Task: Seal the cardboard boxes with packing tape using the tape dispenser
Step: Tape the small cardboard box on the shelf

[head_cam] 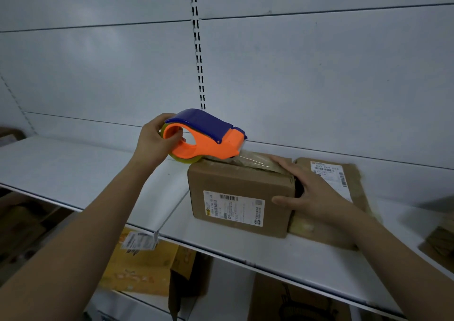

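A brown cardboard box (pixel 239 185) with a white shipping label on its front stands on the white shelf (pixel 81 171). My left hand (pixel 154 141) grips the orange and blue tape dispenser (pixel 205 135) by its handle ring, its front end resting on the box's top left edge. A strip of clear tape (pixel 256 162) runs from the dispenser across the box top to the right. My right hand (pixel 309 193) rests on the box's right end, fingers spread over the top and thumb on the front face.
A second, flatter labelled cardboard box (pixel 339 180) lies to the right, partly under my right hand. Another brown parcel (pixel 439 239) sits at the far right edge. Below the shelf are a yellow box (pixel 145 264) and brown cartons. The slotted shelf back panel (pixel 199 58) rises behind.
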### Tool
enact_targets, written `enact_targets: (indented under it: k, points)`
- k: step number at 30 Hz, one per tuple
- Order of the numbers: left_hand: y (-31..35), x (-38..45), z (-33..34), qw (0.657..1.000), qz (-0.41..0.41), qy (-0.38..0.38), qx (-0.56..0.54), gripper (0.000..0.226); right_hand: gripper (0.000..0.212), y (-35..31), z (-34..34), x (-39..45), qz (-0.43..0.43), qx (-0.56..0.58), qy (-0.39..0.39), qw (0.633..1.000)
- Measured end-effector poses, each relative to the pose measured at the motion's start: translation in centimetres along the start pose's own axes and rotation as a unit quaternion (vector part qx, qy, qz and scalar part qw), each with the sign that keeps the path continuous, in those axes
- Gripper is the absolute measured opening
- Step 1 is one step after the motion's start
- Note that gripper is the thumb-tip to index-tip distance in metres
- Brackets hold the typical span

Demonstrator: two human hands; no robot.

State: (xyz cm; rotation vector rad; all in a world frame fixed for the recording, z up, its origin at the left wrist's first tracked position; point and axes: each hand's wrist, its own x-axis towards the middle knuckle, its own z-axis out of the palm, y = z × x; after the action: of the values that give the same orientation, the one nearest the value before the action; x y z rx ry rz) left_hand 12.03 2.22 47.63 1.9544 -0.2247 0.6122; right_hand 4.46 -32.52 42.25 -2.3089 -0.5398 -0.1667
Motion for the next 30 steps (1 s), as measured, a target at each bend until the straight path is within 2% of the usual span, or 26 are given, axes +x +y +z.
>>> enact_targets:
  k: [3,7,9,11,13,17,19,22,26,30]
  points:
    - [-0.4,-0.4,0.6,0.993,-0.053,0.011,-0.107,0.029,0.086,-0.2,0.1,0.0,0.001,0.004,-0.003,1.000]
    - [-0.6,-1.8,2.6,0.936,-0.190,0.019,-0.297,0.026,0.087,-0.5,-0.1,-0.1,0.015,-0.006,-0.015,1.000]
    - [-1.0,-2.4,2.7,0.916,-0.204,-0.004,-0.345,0.023,0.094,-0.8,-0.4,0.0,0.031,-0.043,-0.038,0.998]
    - [-1.5,-2.1,1.8,0.916,-0.185,-0.047,-0.353,0.023,0.110,-1.4,-0.8,0.8,0.051,-0.083,-0.055,0.994]
    - [-2.1,-1.3,0.2,0.918,-0.156,-0.113,-0.348,0.030,0.122,-2.1,-1.1,1.8,0.074,-0.071,-0.048,0.994]
    - [-2.8,0.4,-2.6,0.903,-0.149,-0.233,-0.329,0.056,0.121,-2.1,-0.8,2.6,0.106,-0.032,-0.030,0.993]
    - [-3.1,1.0,-3.4,0.911,-0.140,-0.248,-0.298,0.061,0.122,-1.8,-0.6,2.5,0.111,-0.022,-0.024,0.993]
    - [-3.7,1.5,-4.2,0.926,-0.110,-0.256,-0.255,0.050,0.122,-1.6,-0.5,2.6,0.106,-0.027,-0.018,0.994]
    - [-5.8,2.1,-6.4,0.921,-0.114,-0.237,-0.287,0.054,0.119,-1.3,-0.4,2.8,0.107,-0.040,-0.019,0.993]
    - [-7.8,2.1,-7.5,0.930,-0.110,-0.241,-0.257,0.050,0.118,-0.8,-0.5,2.9,0.108,-0.042,-0.016,0.993]
